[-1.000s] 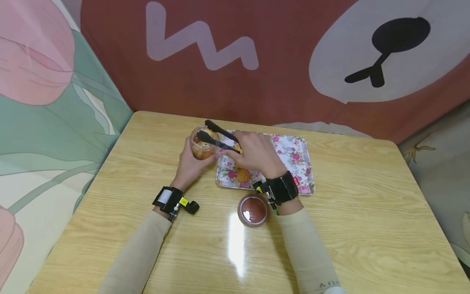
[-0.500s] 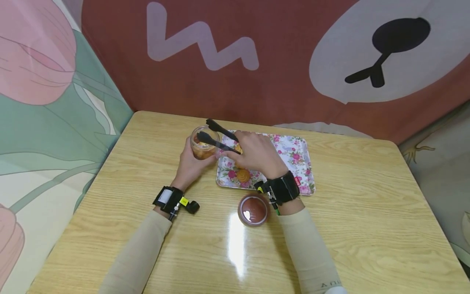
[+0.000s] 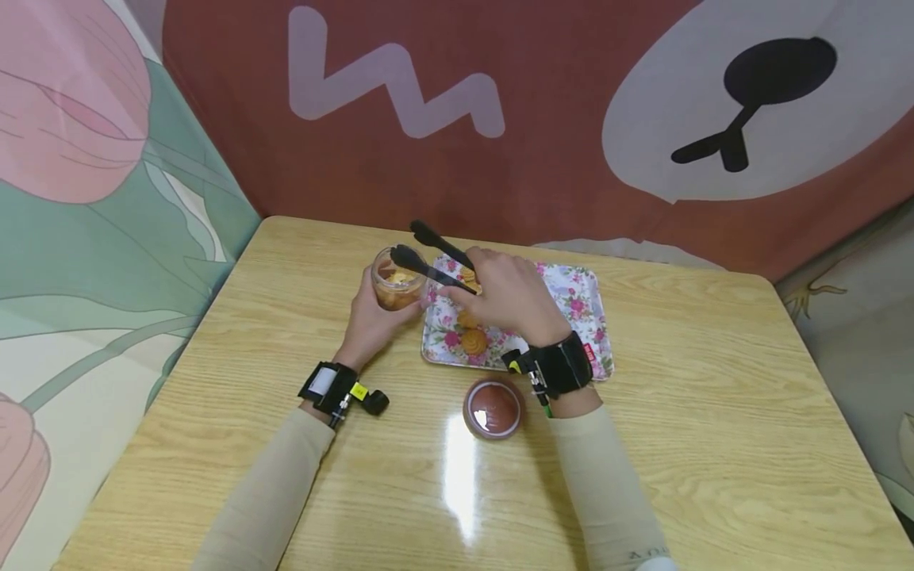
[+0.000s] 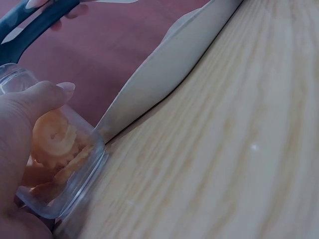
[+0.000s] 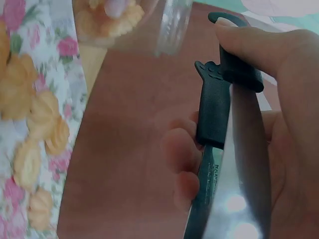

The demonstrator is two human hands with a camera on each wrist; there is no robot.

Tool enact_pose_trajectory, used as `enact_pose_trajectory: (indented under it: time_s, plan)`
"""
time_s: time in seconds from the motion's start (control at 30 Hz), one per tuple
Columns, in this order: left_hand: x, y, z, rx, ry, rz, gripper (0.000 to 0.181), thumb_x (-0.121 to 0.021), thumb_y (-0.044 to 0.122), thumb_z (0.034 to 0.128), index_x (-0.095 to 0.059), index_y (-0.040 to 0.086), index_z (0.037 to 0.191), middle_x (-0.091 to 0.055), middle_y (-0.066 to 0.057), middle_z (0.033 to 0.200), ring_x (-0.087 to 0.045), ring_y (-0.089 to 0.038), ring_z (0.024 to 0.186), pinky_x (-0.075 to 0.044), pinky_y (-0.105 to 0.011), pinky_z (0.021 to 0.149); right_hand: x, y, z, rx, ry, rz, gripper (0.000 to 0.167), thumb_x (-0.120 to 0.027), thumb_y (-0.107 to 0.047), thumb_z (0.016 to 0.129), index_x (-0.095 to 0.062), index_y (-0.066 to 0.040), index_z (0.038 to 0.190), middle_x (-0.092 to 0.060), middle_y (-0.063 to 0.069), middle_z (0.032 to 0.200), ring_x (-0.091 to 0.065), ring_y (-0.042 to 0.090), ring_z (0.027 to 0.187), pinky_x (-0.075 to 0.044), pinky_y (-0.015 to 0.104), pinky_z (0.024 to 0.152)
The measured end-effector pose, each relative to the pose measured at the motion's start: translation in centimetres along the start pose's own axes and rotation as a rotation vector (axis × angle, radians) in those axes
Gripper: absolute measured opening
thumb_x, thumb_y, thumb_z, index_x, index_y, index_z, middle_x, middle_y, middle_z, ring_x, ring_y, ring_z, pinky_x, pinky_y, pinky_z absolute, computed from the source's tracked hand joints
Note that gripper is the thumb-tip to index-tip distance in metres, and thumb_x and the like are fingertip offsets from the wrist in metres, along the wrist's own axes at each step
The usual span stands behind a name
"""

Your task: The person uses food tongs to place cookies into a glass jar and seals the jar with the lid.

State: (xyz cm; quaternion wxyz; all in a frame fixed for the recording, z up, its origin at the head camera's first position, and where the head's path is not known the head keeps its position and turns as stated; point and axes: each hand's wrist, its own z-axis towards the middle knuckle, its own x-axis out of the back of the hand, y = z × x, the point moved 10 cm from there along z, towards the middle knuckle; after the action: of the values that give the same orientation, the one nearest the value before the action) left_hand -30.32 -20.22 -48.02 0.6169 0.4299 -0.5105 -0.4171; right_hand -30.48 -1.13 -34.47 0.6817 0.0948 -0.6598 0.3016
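Note:
The left hand (image 3: 377,319) grips a clear jar (image 3: 397,295) that stands at the tray's left side; in the left wrist view the thumb lies across the jar, with ridged cookies (image 4: 54,137) inside. Black-tipped tongs (image 3: 444,277) are held in the right hand (image 3: 516,295), their two tips spread apart over the jar's mouth and beyond its rim. Nothing shows between those tips. The right wrist view has fingers and thumb round the tongs (image 5: 214,109), with the jar (image 5: 172,27) above. Several cookies (image 3: 474,342) lie on the left part of the floral tray (image 3: 571,289).
A round reddish-brown lid (image 3: 493,408) lies on the wooden table (image 3: 700,396) in front of the tray. A brown patterned cloth (image 3: 543,119) rises behind the table's back edge, and a flowered one (image 3: 86,262) hangs on the left.
The right hand and the tongs have shifted slightly right and up from the jar, leaving more of its mouth visible. The left hand and jar have hardly moved.

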Motion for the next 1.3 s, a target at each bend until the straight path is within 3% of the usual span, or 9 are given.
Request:
enact_pose_trajectory:
  time_s: [0.27, 0.53, 0.8, 1.07, 1.3]
  plan:
    - [0.2, -0.2, 0.0, 0.008, 0.012, 0.005, 0.097, -0.092, 0.034, 0.0815, -0.034, 0.020, 0.158, -0.048, -0.010, 0.159, -0.046, -0.026, 0.149, -0.037, -0.048, 0.127, 2.0, 2.9, -0.6, -0.018, 0.086, -0.002, 0.061, -0.074, -0.056, 0.093, -0.058, -0.014, 0.134, -0.053, 0.002, 0.071, -0.052, 0.019, 0.059, -0.040, 0.032, 0.051]
    - [0.3, -0.2, -0.1, 0.007, 0.016, 0.003, 0.098, -0.092, 0.036, 0.0814, -0.034, 0.021, 0.158, -0.048, -0.009, 0.158, -0.047, -0.026, 0.149, -0.038, -0.048, 0.127, 2.4, 6.6, -1.9, -0.080, 0.077, -0.028, 0.055, -0.078, -0.051, 0.091, -0.062, -0.008, 0.120, -0.049, 0.005, 0.069, -0.049, 0.021, 0.058, -0.036, 0.033, 0.050]
    - [0.2, 0.0, -0.1, 0.019, -0.004, 0.010, 0.100, -0.091, 0.037, 0.0821, -0.032, 0.020, 0.161, -0.046, -0.010, 0.161, -0.045, -0.027, 0.151, -0.036, -0.048, 0.128, 0.5, 10.7, -3.4, -0.188, 0.014, -0.027, 0.048, -0.076, -0.048, 0.093, -0.063, -0.002, 0.099, -0.047, 0.004, 0.066, -0.045, 0.020, 0.054, -0.032, 0.032, 0.048]
    - [0.2, 0.1, -0.2, 0.016, 0.001, -0.001, 0.100, -0.091, 0.037, 0.0823, -0.032, 0.019, 0.161, -0.045, -0.011, 0.162, -0.044, -0.028, 0.151, -0.035, -0.049, 0.129, -1.4, 13.4, -4.1, -0.265, -0.037, -0.083, 0.057, -0.075, -0.052, 0.093, -0.067, 0.003, 0.105, -0.059, 0.009, 0.072, -0.054, 0.024, 0.065, -0.038, 0.035, 0.054]
    - [0.0, 0.1, -0.1, 0.010, -0.001, -0.008, 0.100, -0.092, 0.034, 0.0818, -0.032, 0.017, 0.160, -0.045, -0.011, 0.161, -0.046, -0.029, 0.150, -0.037, -0.050, 0.128, -3.0, 14.8, -4.7, -0.314, -0.103, -0.103, 0.052, -0.076, -0.052, 0.092, -0.065, -0.001, 0.091, -0.057, 0.008, 0.070, -0.053, 0.024, 0.065, -0.036, 0.034, 0.055]
